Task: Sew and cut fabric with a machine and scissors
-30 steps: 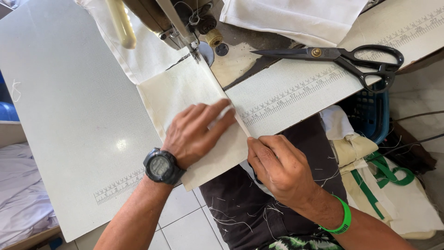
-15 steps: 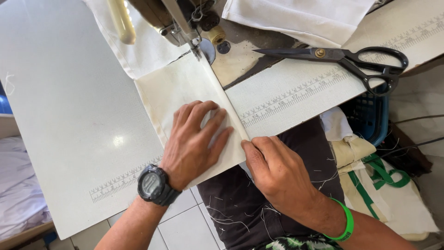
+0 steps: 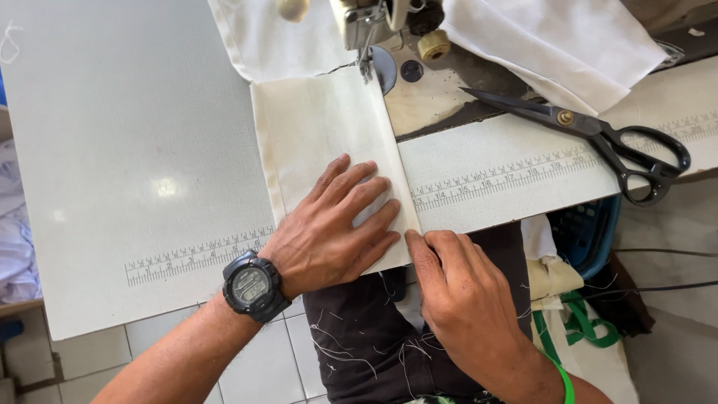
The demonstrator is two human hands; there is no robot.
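Observation:
A cream fabric piece (image 3: 318, 135) lies flat on the white sewing table (image 3: 127, 150), its far end under the sewing machine's presser foot (image 3: 366, 63). My left hand (image 3: 333, 224), with a black watch on the wrist, presses flat on the near part of the fabric, fingers spread. My right hand (image 3: 456, 292) rests at the table's near edge, its thumb and fingertips pinching the fabric's near right corner. A green band circles the right wrist.
Black scissors (image 3: 598, 138) lie on the table at the right, beside more white cloth (image 3: 553, 45). Ruler markings run along the table's near edge. Below the table are a blue basket (image 3: 583, 232), a cream bag with green straps (image 3: 568, 322) and tiled floor.
My left hand has slid back along the fabric toward the near edge. My right hand has moved closer to the fabric's corner. The view has tilted.

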